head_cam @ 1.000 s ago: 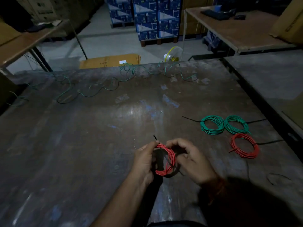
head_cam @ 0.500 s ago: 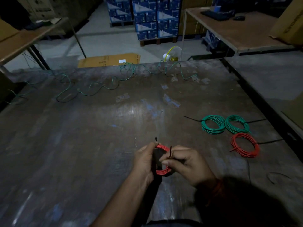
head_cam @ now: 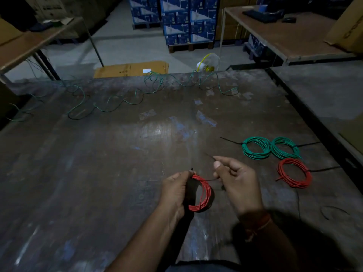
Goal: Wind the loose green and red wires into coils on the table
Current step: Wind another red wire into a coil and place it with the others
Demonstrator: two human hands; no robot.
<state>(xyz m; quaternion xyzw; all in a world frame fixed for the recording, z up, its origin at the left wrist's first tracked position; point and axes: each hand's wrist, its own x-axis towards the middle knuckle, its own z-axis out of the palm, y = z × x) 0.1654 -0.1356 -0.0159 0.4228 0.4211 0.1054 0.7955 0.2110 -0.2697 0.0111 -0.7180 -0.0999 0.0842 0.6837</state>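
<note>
While the left hand [head_cam: 174, 190] grips the red coil [head_cam: 201, 195], the right hand [head_cam: 233, 175] pinches what looks like a black tie [head_cam: 209, 155]; pull steadily toward two o'clock, coil held firm.

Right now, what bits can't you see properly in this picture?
Head view, the only one:
- The left hand covers the left side of the red wire coil it grips.
- The thin black cable tie pinched by the right hand is too thin and dim to follow to the coil.
- The long loose green wire fades into darkness past the scuffed dark table's left edge.
</note>
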